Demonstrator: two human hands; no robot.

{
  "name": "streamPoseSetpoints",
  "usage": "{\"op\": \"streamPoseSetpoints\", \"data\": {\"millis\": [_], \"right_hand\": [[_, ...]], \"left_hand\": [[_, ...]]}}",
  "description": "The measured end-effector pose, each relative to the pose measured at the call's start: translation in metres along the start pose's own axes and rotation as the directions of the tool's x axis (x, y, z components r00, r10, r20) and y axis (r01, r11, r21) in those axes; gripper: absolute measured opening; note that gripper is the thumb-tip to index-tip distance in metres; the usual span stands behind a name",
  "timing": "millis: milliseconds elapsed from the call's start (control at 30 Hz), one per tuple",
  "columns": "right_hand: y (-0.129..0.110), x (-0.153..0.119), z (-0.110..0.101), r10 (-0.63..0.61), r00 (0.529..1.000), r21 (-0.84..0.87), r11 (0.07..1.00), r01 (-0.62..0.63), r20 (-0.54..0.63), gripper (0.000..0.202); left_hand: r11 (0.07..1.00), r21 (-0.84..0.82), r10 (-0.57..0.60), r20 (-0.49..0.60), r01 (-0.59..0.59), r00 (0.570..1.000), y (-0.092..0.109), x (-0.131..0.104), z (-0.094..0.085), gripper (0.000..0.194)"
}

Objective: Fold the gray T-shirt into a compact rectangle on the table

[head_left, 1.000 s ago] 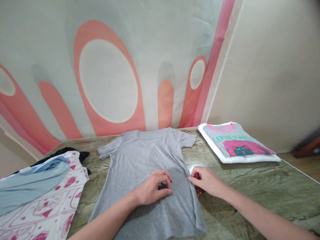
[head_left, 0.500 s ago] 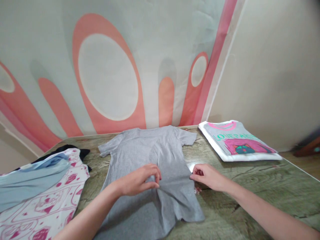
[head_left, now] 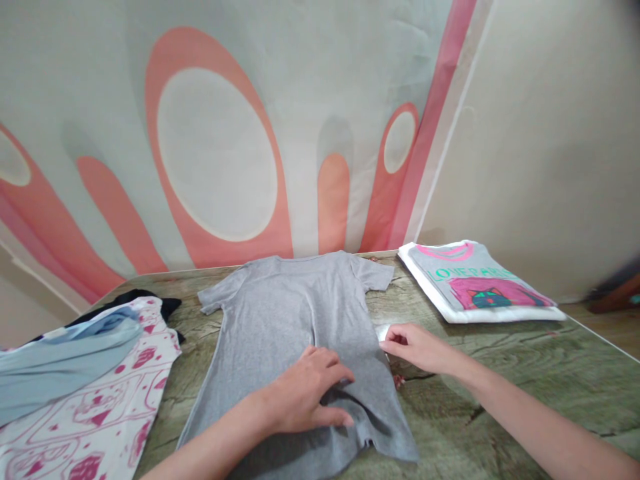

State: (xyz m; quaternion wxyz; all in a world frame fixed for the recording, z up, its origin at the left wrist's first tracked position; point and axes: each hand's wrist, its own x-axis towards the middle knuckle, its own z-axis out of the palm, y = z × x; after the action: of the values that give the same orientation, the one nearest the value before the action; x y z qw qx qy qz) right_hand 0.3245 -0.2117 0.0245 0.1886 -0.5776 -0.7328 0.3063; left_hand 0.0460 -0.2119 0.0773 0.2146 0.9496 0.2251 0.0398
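A grey short-sleeved T-shirt (head_left: 280,320) lies spread on the wooden table (head_left: 540,373), its neckline toward the wall and its lower part rumpled. My left hand (head_left: 315,393) rests over the lower middle of the shirt, thumb and fingers apart with nothing between them. At the shirt's right side edge, my right hand (head_left: 407,343) has thumb and fingertips pinched together on the grey cloth. My left forearm covers part of the hem.
Folded shirts (head_left: 465,287), a grey one with a pink cat print on top of white, lie at the back right. Loose garments (head_left: 95,393), pale blue, pink-printed white and black, are heaped at the left. A patterned wall (head_left: 300,133) stands behind.
My left hand has moved right and nearer to me and its fingers have opened, letting go of the pinched cloth. The shirt's lower part has spread outward. My right hand has barely moved.
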Motion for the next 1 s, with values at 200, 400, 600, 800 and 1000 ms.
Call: {"op": "streamPoseSetpoints", "data": {"millis": [200,400,600,800,1000], "right_hand": [[0.005,0.039,-0.009,0.000,0.988,-0.077,0.997,-0.012,-0.156,0.027],[-0.002,0.081,0.001,0.107,0.952,-0.192,0.967,-0.166,-0.288,0.019],[0.010,0.081,-0.008,0.162,0.947,-0.257,0.937,-0.236,-0.278,0.017],[0.025,0.090,-0.032,-0.045,0.941,-0.323,0.944,-0.070,-0.336,0.020],[0.045,0.108,-0.026,-0.236,0.933,-0.485,0.871,0.080,-0.272,0.029]], "left_hand": [[1.000,-0.005,0.012,0.006,-0.012,1.000,0.006,0.003,0.010,0.030],[0.999,-0.043,0.018,0.015,-0.017,1.000,0.004,0.004,0.010,0.024],[0.994,-0.095,0.058,0.036,-0.054,0.998,0.001,0.000,0.001,0.031],[0.996,-0.006,0.093,-0.004,-0.093,0.996,0.013,0.025,-0.011,0.028],[0.991,0.103,0.089,-0.082,-0.080,0.993,0.002,0.068,0.018,0.035]]}}
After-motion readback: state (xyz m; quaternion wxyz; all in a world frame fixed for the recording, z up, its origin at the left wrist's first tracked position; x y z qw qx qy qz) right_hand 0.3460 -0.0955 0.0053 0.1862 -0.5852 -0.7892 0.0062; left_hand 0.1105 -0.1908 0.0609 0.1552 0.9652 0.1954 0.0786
